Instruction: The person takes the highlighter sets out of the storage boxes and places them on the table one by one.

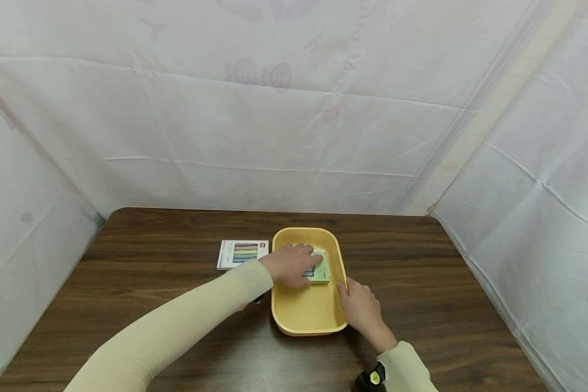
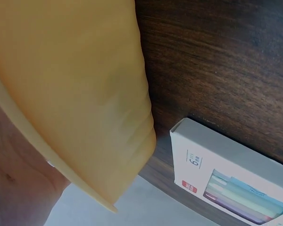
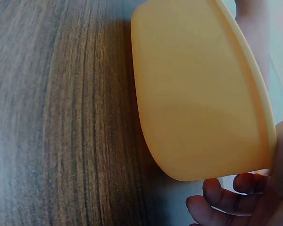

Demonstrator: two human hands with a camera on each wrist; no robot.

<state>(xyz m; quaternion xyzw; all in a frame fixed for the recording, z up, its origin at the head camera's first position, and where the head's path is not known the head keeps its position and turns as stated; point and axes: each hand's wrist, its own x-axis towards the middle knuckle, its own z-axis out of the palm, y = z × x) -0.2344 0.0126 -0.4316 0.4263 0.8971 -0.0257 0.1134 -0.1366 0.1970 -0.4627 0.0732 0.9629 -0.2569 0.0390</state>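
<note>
A yellow plastic bin (image 1: 307, 321) stands on the table. Inside it lies a green box (image 1: 322, 272) with a window showing dark pens. My left hand (image 1: 288, 265) reaches over the bin's left rim and holds this box from above, fingers and thumb spread across it and covering its left part. At the right side, my right hand (image 1: 361, 306) grips the bin's rim, thumb on top and fingers outside. In the right wrist view, the fingers (image 3: 226, 197) curl near the bin's outer wall (image 3: 198, 103). The left wrist view hides the box behind the bin wall (image 2: 80, 94).
Left of the bin, a white box of coloured pens (image 1: 227, 253) lies flat on the dark wooden table (image 1: 166, 261), close to my left forearm. White sheeting (image 1: 294, 136) hangs behind the table and along both sides.
</note>
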